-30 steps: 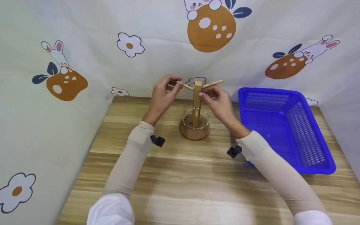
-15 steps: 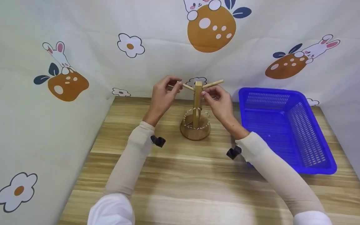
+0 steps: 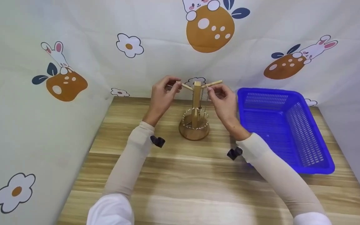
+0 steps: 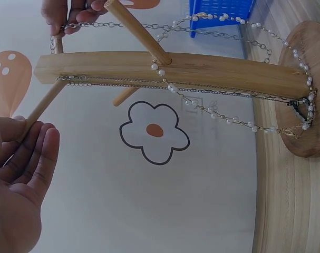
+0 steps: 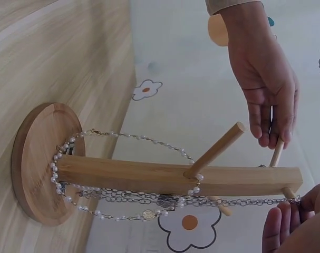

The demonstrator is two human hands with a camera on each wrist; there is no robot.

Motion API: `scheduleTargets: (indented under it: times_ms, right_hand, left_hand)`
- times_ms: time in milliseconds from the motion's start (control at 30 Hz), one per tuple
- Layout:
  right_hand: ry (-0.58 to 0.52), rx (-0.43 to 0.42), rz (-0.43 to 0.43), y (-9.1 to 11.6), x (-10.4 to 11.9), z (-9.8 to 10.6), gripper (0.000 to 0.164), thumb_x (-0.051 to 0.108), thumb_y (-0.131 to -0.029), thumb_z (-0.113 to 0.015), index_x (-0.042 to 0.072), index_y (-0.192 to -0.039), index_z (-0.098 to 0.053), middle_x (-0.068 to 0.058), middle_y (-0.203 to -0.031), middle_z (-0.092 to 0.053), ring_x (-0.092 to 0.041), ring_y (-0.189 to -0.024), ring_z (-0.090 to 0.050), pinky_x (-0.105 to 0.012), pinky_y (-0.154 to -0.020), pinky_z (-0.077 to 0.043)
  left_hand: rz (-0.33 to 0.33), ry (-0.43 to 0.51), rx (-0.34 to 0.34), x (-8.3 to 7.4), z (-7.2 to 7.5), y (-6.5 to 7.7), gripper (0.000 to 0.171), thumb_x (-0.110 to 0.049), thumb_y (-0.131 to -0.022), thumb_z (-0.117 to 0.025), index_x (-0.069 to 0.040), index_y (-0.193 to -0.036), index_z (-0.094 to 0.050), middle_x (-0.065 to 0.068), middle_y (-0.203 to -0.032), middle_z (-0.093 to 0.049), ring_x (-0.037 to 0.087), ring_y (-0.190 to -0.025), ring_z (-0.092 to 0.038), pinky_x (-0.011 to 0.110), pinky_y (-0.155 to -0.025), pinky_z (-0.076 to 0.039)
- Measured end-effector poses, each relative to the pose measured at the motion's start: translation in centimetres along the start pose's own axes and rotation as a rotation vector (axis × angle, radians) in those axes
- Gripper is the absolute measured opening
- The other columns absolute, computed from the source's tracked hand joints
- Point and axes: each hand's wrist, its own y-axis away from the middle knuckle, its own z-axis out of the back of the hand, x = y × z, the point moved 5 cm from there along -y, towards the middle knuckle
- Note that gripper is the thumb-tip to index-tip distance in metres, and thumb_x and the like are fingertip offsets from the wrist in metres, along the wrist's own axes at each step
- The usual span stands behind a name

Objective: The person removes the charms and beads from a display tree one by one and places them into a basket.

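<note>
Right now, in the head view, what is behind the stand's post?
A flower print on the backdrop peeks past the top of the post, and a chain shows along its right edge. The post covers the flower's lower middle; anything else straight behind it is hidden.

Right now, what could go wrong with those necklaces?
The chain the right hand pinches beside the right peg could slip and drop. From these angles it seems to cross the pearls, so they might snag. The left hand grips the left peg, so a tug could tip the stand.
</note>
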Motion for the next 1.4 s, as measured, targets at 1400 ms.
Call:
scheduleTargets:
  times_ms: [1400]
  right_hand:
    - [0.080, -0.124, 0.195, -2.5, 2.2, 4.8, 0.009, 0.006, -0.099, -0.072, -0.002, -0.095, -0.073, 0.011, -0.080, -0.068, -0.004, -0.068, -0.062, -0.017, -0.063, -0.052]
  left_hand:
    - [-0.015, 0.013, 0.001, -0.1, 0.1, 0.1, 0.017, -0.005, -0.104, -0.069, 0.008, -0.114, -0.072, 0.021, -0.102, -0.077, 0.038, -0.088, -0.077, 0.030, -0.079, -0.068]
